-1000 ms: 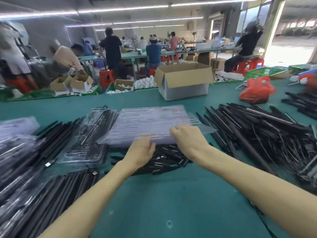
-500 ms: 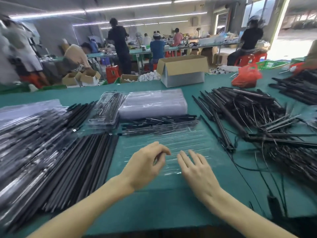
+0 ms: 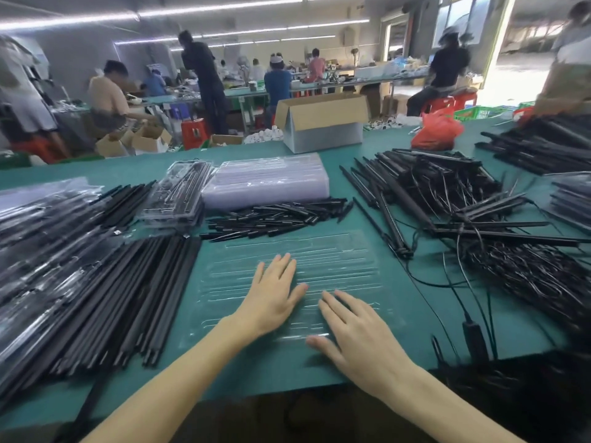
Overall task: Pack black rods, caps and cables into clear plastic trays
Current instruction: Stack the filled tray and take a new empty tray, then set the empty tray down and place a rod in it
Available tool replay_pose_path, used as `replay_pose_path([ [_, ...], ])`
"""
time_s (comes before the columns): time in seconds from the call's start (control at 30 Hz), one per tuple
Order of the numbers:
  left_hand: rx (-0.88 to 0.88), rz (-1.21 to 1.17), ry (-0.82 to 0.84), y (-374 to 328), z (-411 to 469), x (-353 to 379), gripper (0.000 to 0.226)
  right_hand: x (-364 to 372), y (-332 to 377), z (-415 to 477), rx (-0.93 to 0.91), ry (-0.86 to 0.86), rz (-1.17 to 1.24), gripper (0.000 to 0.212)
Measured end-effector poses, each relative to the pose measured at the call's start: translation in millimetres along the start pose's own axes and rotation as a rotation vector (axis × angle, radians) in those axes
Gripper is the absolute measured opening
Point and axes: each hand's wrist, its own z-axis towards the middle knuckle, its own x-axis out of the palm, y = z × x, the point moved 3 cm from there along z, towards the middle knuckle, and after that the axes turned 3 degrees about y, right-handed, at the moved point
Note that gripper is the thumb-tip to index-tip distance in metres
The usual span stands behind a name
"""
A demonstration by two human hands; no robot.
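The ribbed clear plastic tray (image 3: 335, 254) lies flat on the green table (image 3: 281, 362), directly before the person. The left hand (image 3: 275, 298) and right hand (image 3: 355, 334) rest flat on it, fingers straight, gripping nothing. Short black caps (image 3: 275, 219) lie just beyond the tray, long black rods (image 3: 128, 298) beside its left edge, and tangled black cables (image 3: 527, 276) to its right.

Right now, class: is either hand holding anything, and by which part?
Nothing is held. The left hand and right hand lie flat, fingers straight, on top of the clear tray.
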Motion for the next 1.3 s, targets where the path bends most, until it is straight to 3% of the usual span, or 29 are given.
replay_pose_path([
  [0.17, 0.011, 0.045, -0.022, 6, 6, 13, 0.067, 0, -5, 5, 0.009, 0.022, 0.135, 0.088],
  [0.33, 0.012, 0.067, -0.007, 7, 8, 16, 0.066, -9, -28, 28, 0.148, -0.068, 0.375, 0.046],
  [0.47, 0.012, 0.058, -0.039, 6, 5, 15, 0.064, -15, -60, 59, 0.273, -0.134, 0.434, 0.034],
  [0.7, -0.002, 0.044, -0.058, -1, 1, 11, 0.063, 9, -70, 104, 0.266, -0.051, 0.233, 0.038],
  [0.77, 0.031, -0.031, -0.074, 0, 1, 4, 0.061, 21, -60, 106, 0.236, -0.072, 0.170, 0.039],
  [0.83, 0.026, -0.182, -0.190, 10, 2, -14, 0.048, 28, -57, 107, 0.235, -0.097, 0.142, 0.040],
  [0.9, -0.076, -0.255, -0.346, 34, 0, -36, 0.028, 30, -59, 107, 0.245, -0.102, 0.153, 0.041],
  [0.97, -0.233, -0.101, -0.412, 64, 3, -56, 0.022, 31, -60, 108, 0.248, -0.107, 0.154, 0.041],
  [1.03, -0.416, 0.157, -0.332, 94, 5, -69, 0.026, 31, -59, 108, 0.245, -0.112, 0.152, 0.040],
  [1.13, -0.641, 0.263, -0.158, 131, 3, -76, 0.036, 31, -58, 107, 0.247, -0.107, 0.143, 0.039],
  [1.3, -0.667, 0.354, -0.072, 155, -1, -67, 0.027, 31, -59, 107, 0.252, -0.113, 0.153, 0.042],
])
